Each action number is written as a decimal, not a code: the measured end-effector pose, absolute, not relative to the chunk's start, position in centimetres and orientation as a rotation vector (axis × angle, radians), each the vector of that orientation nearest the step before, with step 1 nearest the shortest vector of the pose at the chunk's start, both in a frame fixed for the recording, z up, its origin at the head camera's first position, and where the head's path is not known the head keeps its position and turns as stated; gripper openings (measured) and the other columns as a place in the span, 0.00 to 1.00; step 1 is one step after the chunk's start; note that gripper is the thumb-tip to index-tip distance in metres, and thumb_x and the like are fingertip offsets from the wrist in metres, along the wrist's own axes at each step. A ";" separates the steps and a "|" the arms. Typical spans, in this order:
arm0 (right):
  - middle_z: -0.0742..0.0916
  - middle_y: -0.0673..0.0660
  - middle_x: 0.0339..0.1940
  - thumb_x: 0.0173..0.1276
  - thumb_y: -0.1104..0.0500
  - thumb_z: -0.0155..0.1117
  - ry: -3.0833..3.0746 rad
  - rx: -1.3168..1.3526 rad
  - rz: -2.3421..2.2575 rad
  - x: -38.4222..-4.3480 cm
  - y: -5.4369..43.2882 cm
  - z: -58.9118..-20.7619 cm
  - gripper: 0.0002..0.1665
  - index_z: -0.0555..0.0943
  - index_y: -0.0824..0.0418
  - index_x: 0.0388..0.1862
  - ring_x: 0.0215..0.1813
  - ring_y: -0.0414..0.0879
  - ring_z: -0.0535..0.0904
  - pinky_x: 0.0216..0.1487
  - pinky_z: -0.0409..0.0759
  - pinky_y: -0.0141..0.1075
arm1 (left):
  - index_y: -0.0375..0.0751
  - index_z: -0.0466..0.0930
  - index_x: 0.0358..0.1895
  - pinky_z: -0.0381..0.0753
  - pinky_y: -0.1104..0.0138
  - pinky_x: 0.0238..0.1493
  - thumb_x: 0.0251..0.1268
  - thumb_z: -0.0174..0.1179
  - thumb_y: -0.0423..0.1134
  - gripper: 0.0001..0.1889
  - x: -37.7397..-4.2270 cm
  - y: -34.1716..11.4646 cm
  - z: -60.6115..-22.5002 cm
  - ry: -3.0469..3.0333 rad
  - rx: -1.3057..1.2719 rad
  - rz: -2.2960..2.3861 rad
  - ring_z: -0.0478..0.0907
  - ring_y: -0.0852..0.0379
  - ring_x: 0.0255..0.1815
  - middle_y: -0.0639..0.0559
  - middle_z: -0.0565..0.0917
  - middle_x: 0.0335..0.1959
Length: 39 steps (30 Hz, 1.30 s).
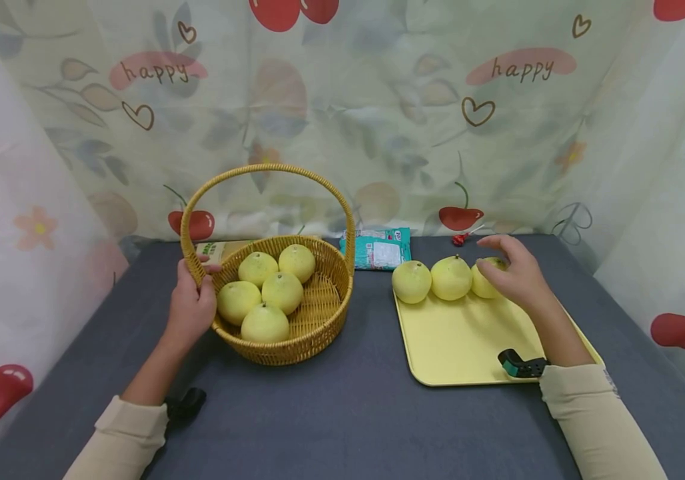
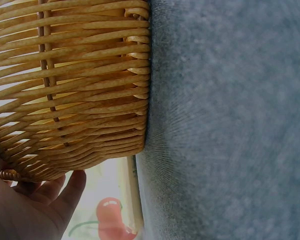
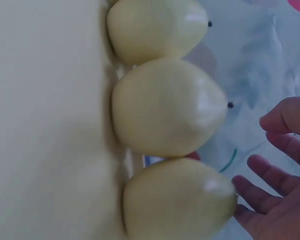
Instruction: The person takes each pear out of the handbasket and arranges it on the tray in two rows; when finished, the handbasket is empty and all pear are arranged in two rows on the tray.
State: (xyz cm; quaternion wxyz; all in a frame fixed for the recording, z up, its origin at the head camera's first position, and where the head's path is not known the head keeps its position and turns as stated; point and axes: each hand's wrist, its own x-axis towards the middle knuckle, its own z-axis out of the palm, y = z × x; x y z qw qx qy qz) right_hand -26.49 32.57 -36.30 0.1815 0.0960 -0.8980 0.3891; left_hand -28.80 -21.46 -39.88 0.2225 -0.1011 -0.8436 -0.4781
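My left hand [image 1: 191,305] grips the wicker basket [image 1: 318,343] at its left side, where the tall handle meets the rim. Several pale yellow-green fruits [image 1: 282,292] lie inside, mostly toward the left, and woven bottom shows on the right. In the left wrist view, fingers [image 2: 72,192] lie against the woven wall. My right hand [image 1: 521,275], fingers spread and apart, hovers over the rightmost of three similar fruits [image 1: 452,277] lined up along the far edge of a yellow tray [image 1: 462,347]. The right wrist view shows fingertips right at the top of the nearest fruit [image 3: 180,200], which tapers upward.
Behind the basket and tray lie a teal packet [image 1: 376,249], a red-wrapped lollipop [image 1: 461,238] and a tan packet [image 1: 222,251] partly hidden by the basket. A printed curtain [image 1: 342,133] closes off the back and sides of the dark cloth-covered table [image 1: 330,427].
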 end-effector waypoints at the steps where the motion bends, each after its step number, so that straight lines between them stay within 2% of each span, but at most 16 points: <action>1: 0.75 0.68 0.62 0.72 0.62 0.61 -2.532 0.275 1.101 -26.4 32.2 -36.1 0.21 0.74 0.70 0.60 0.68 0.66 0.67 0.65 0.63 0.61 | 0.32 0.59 0.66 0.66 0.58 0.47 0.78 0.39 0.29 0.18 -28.8 -21.5 -39.9 -2.329 -0.279 -1.320 0.76 0.37 0.52 0.35 0.80 0.56; 4: 0.77 0.66 0.61 0.72 0.61 0.61 -2.514 0.305 1.097 -26.2 31.2 -35.4 0.20 0.75 0.68 0.59 0.66 0.64 0.69 0.64 0.65 0.61 | 0.32 0.59 0.66 0.66 0.58 0.47 0.78 0.39 0.29 0.18 -28.8 -21.6 -39.8 -2.323 -0.279 -1.323 0.76 0.38 0.52 0.35 0.80 0.56; 14: 0.83 0.61 0.52 0.69 0.67 0.64 -2.429 0.531 0.998 -25.9 28.5 -35.2 0.13 0.80 0.66 0.52 0.56 0.55 0.78 0.58 0.70 0.53 | 0.31 0.58 0.66 0.67 0.55 0.49 0.78 0.39 0.30 0.18 -28.7 -21.6 -39.7 -2.332 -0.275 -1.323 0.75 0.37 0.55 0.35 0.80 0.56; 22: 0.85 0.59 0.47 0.67 0.68 0.65 -2.436 0.664 1.012 -25.4 26.4 -35.0 0.12 0.81 0.64 0.49 0.53 0.56 0.81 0.57 0.73 0.56 | 0.31 0.59 0.66 0.66 0.55 0.48 0.78 0.39 0.29 0.18 -28.7 -21.5 -39.6 -2.325 -0.285 -1.327 0.76 0.36 0.54 0.34 0.80 0.56; 27: 0.86 0.62 0.45 0.65 0.70 0.68 -2.405 0.807 1.029 -24.8 24.6 -34.9 0.12 0.82 0.66 0.48 0.50 0.57 0.84 0.55 0.77 0.54 | 0.31 0.59 0.66 0.67 0.55 0.48 0.78 0.39 0.29 0.18 -28.7 -21.5 -39.8 -2.326 -0.283 -1.319 0.76 0.36 0.53 0.34 0.80 0.56; 33: 0.85 0.58 0.46 0.64 0.65 0.73 -2.410 0.943 1.077 -24.1 21.6 -34.7 0.15 0.82 0.62 0.49 0.50 0.54 0.84 0.54 0.79 0.51 | 0.31 0.59 0.66 0.68 0.51 0.50 0.78 0.39 0.29 0.17 -28.8 -21.4 -40.0 -2.326 -0.289 -1.321 0.76 0.35 0.54 0.34 0.79 0.56; 39: 0.84 0.51 0.49 0.63 0.61 0.75 -2.378 1.100 1.042 -24.5 18.1 -34.4 0.19 0.82 0.59 0.52 0.53 0.46 0.81 0.55 0.78 0.44 | 0.32 0.59 0.66 0.67 0.52 0.49 0.78 0.39 0.29 0.17 -28.8 -21.4 -39.9 -2.326 -0.274 -1.328 0.76 0.36 0.53 0.34 0.79 0.56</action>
